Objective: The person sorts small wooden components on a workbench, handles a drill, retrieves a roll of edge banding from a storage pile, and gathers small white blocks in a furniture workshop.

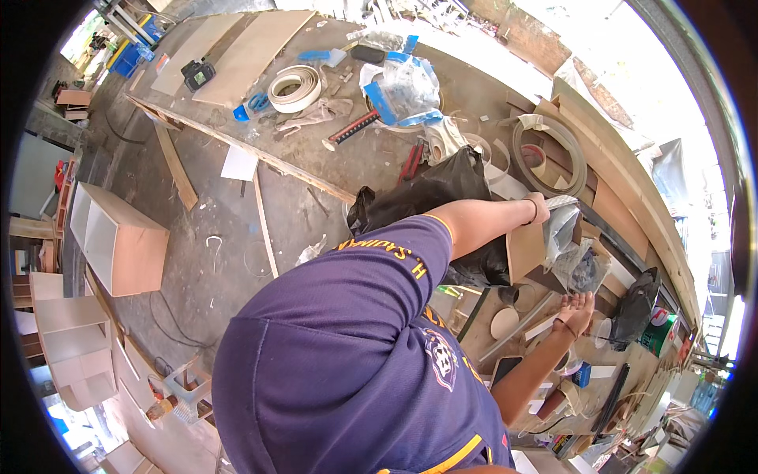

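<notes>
My left hand (539, 207) pinches the top of the clear plastic bag (562, 237) over the cluttered workbench (347, 154), the bag hanging lengthwise down toward my right hand (579, 308), which waits open-palmed just beneath it, fingers spread, holding nothing.

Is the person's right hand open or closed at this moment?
Open. The right hand is held palm up with fingers spread, holding nothing, just below the clear plastic bag that the left hand grips.
</notes>
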Demonstrator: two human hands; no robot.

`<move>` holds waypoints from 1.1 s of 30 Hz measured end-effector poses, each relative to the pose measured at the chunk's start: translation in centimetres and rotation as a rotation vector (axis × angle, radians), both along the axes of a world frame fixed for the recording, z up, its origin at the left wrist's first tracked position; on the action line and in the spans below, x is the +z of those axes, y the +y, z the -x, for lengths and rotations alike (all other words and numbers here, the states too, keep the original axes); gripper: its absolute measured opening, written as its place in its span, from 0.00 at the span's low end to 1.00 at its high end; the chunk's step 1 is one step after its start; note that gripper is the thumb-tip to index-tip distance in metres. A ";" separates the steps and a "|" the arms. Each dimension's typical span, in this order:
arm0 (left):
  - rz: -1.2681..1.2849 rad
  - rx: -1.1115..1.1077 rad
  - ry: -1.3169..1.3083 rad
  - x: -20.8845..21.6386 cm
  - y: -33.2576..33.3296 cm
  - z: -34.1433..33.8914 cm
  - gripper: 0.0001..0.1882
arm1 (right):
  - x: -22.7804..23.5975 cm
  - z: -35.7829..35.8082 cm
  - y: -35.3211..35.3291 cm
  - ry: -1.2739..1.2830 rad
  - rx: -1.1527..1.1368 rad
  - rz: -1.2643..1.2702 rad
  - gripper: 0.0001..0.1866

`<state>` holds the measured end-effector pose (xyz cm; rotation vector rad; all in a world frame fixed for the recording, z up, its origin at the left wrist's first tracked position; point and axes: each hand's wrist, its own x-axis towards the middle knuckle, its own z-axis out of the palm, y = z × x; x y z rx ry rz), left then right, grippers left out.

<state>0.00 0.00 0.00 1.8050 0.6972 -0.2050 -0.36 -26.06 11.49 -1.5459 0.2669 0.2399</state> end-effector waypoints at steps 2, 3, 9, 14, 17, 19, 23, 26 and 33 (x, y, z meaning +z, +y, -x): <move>-0.135 -0.119 -0.013 1.6 1.2 0.4 0.24 | 1.9 1.1 2.4 -0.101 0.033 0.041 0.28; -0.204 -0.181 -0.021 2.8 2.1 0.9 0.23 | 2.7 1.6 3.6 -0.163 0.067 0.063 0.27; -0.405 0.150 -0.819 9.3 14.1 12.5 0.17 | 7.1 7.5 16.8 -0.622 0.372 0.140 0.19; -0.466 0.945 -0.825 8.3 19.8 28.5 0.11 | 6.1 14.5 28.1 -1.160 1.067 0.592 0.29; -0.569 1.015 -0.519 2.0 18.7 33.4 0.20 | 0.6 13.2 32.9 -1.186 1.075 0.874 0.29; -0.492 0.973 -0.392 -0.8 15.0 34.7 0.28 | -1.3 11.6 34.0 -0.816 1.243 0.945 0.23; -0.063 1.042 -0.363 -4.9 12.7 34.9 0.37 | 2.6 12.4 34.3 -0.848 1.511 0.380 0.11; 0.452 1.256 -0.444 -2.6 13.2 34.4 0.41 | 6.3 15.3 32.5 -1.020 1.688 0.088 0.09; 0.110 0.613 -0.004 -6.7 13.6 37.1 0.31 | 6.3 15.2 26.7 -0.893 1.674 -0.192 0.15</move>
